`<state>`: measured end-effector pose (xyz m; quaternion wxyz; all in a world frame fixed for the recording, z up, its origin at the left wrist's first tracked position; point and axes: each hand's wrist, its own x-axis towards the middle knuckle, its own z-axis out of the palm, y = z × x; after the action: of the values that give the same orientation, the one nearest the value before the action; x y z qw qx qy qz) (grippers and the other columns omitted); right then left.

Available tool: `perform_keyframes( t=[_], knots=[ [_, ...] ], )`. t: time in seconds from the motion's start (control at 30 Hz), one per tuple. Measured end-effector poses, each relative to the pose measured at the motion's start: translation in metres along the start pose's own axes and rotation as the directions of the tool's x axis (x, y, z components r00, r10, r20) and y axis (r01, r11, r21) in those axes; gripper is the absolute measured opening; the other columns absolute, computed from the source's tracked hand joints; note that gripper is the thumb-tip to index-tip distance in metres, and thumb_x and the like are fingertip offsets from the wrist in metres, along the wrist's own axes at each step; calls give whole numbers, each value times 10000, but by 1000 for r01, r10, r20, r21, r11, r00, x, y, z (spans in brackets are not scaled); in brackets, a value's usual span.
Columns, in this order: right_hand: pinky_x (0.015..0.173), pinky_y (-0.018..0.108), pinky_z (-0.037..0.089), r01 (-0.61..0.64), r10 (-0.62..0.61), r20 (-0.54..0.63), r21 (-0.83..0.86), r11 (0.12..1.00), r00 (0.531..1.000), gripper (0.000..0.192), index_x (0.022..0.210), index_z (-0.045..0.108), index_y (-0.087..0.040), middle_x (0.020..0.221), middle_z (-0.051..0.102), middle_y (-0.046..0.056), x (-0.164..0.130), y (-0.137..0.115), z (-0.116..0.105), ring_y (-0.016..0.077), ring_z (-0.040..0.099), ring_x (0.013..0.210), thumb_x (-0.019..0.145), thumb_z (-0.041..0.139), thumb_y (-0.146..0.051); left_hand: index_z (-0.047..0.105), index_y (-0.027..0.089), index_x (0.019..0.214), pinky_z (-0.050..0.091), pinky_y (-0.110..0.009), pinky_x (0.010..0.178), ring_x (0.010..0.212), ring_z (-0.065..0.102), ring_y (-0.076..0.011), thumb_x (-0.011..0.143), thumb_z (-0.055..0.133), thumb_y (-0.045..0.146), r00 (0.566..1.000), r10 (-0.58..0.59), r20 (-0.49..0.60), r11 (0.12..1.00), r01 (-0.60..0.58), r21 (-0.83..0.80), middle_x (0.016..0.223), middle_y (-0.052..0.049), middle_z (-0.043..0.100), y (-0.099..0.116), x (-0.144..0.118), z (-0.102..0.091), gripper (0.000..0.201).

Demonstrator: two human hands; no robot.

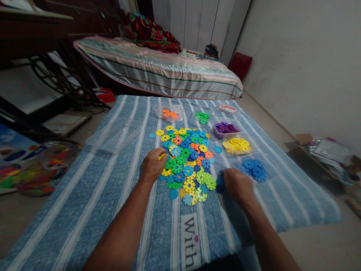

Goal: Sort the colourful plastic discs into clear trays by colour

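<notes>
Sorting step in hand, judging by the layout: mixed pile of plastic discs [187, 162] sits between the two hands, on the striped blue cloth [113, 180].

Left hand [153, 163] rests on the pile's left edge, fingers curled over a yellow disc [161, 156]; grip looks closed on it but the fingertips are hidden, so can't confirm a pinch.

Right hand [238, 183] is at the pile's right edge, fingers bent down onto a blue disc [220, 184]. Can't tell if it's gripped or just touched.

Hands are apart, pile between them.

Already separated, beyond the right hand: blue heap [255, 169] closest, then yellow heap [237, 145], purple tub [225, 129], green heap [202, 117]. Orange heap [169, 114] lies past the pile, nearer the left hand's side.

Next move, my read: right hand lifts the blue disc and carries it a short way right to the blue heap. Left hand's yellow disc has a longer trip across the pile to the yellow heap. Needs a clean single-disc pick; the discs overlap and could drag neighbours.
</notes>
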<state>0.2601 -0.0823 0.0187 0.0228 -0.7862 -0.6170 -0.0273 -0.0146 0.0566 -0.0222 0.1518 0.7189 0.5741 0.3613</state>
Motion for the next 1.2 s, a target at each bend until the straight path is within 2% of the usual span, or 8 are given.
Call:
perform_keyframes(
  t=[0.2,0.37,0.47,0.53,0.6,0.77,0.87,1.2],
  knots=[
    [538,242,227,27,1,-315,84,996,949,316,699,660,-167,691,645,46,-6,20,-14,125,518,591,925,462,-264,685,203,895,483,-328,969,1004,649,-209,794,521,324,1000,10,-10,1000,-10,5,1072,-57,718,-1,-1,1,227],
    [541,253,244,-218,242,-512,108,970,824,290,913,714,-146,796,696,94,-7,46,-36,162,561,640,919,465,-295,680,194,886,484,-325,960,1006,648,-214,799,511,342,1000,29,-10,1000,-29,-3,1047,-67,719,-2,-1,3,242],
    [548,256,282,-198,225,-409,110,974,884,302,947,719,-174,826,722,87,-13,46,-36,181,604,660,920,463,-332,680,193,892,482,-328,961,1018,646,-219,792,515,343,1000,21,-7,1000,-21,0,1053,-71,718,-3,0,3,244],
    [569,254,325,-108,136,-236,128,986,962,289,956,721,-208,792,732,63,-19,39,-31,184,634,674,917,472,-349,680,190,897,478,-331,969,1026,644,-222,792,514,345,1000,14,-8,1000,-14,3,1062,-76,717,-3,0,3,251],
    [593,256,360,-36,42,-38,146,989,998,279,1025,708,-227,777,738,46,-25,29,-26,190,663,709,916,486,-355,680,192,896,478,-328,971,1028,644,-221,793,513,345,1000,11,-7,1000,-11,7,1062,-74,717,-3,0,3,249],
    [629,271,389,28,-54,279,96,995,959,310,1158,644,-208,927,750,71,-27,14,-19,229,695,851,903,531,-343,678,198,882,483,-327,963,1016,647,-217,791,515,341,1000,1,-5,1000,-1,10,1047,-64,720,1,0,2,236],
    [655,271,396,25,-47,323,70,997,945,297,1154,640,-208,1024,737,85,-24,14,-19,235,688,925,909,519,-324,678,200,874,481,-323,965,1023,644,-215,789,518,341,1000,-3,-2,1000,3,7,1053,-60,720,2,0,1,229],
    [658,265,376,62,-84,319,79,995,944,240,1053,655,-208,1001,737,84,-21,15,-18,216,685,891,933,475,-312,675,213,869,476,-320,973,1030,641,-212,790,520,343,1000,-7,-3,1000,7,-1,1058,-54,719,3,0,1,217]
  ],
)
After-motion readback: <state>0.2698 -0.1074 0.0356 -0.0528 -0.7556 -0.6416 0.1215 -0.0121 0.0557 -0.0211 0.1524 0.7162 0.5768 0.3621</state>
